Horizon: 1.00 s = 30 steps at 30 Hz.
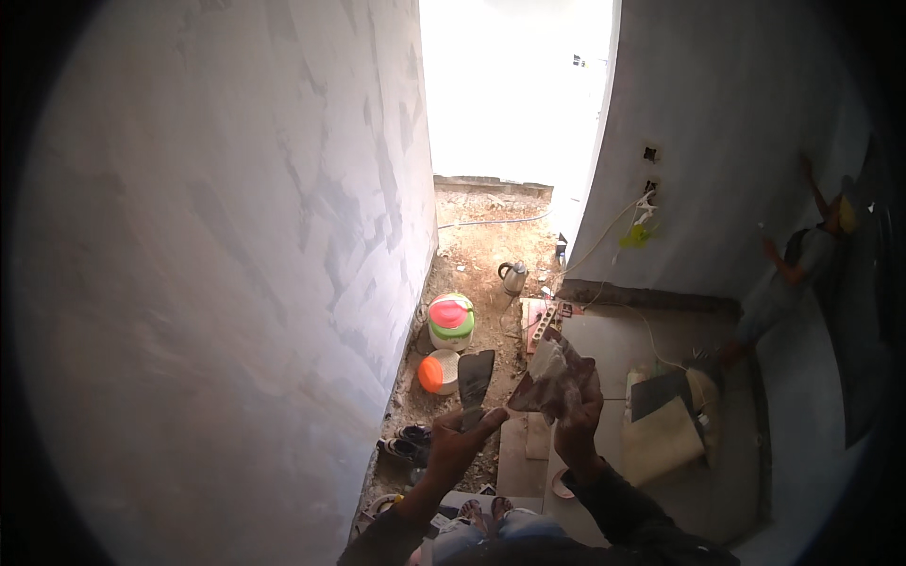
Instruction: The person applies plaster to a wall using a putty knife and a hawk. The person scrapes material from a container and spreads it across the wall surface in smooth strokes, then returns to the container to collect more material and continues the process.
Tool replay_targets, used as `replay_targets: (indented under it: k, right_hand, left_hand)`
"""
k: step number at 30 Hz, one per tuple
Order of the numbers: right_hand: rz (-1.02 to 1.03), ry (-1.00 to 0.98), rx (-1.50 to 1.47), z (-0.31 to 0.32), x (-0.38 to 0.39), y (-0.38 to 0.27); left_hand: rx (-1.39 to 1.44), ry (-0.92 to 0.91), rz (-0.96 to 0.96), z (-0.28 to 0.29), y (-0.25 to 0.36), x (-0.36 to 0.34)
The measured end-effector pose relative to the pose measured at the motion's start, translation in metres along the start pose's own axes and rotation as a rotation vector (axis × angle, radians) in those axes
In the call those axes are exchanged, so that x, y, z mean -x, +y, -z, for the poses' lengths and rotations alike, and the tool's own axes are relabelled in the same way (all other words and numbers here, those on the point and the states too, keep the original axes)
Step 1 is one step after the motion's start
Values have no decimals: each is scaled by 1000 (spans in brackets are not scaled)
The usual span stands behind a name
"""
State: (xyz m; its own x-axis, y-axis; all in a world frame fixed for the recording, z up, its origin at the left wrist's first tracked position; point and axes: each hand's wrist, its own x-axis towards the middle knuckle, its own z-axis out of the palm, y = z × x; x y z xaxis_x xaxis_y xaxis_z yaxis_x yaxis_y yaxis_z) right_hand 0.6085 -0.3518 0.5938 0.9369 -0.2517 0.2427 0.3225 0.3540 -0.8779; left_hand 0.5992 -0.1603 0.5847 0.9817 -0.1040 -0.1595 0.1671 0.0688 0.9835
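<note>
My left hand is closed round a putty knife with a dark, wide blade pointing upward. My right hand grips a triangular scraper smeared with pale, wet-looking putty. My left thumb reaches to about the near corner of that scraper; whether they touch I cannot tell. Both tools are held above the floor, in front of my body and over my feet.
Plastered walls flank a bright doorway. A kettle, colourful containers, shoes, a power strip with cables and folded boards lie on the floor. A co-worker works at the right wall.
</note>
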Motion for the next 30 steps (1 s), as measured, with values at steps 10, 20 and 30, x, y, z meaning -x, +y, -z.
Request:
replay_targets:
  k: [10, 20, 30]
  right_hand:
    - [139, -61, 83, 31, 8, 12]
    - [-74, -19, -35, 43, 25, 30]
    - [-117, -70, 29, 66, 20, 51]
  left_hand:
    - [42, 89, 133, 39, -13, 31]
    - [-140, 209, 114, 101, -237, 34]
    - [335, 195, 317, 72, -255, 47]
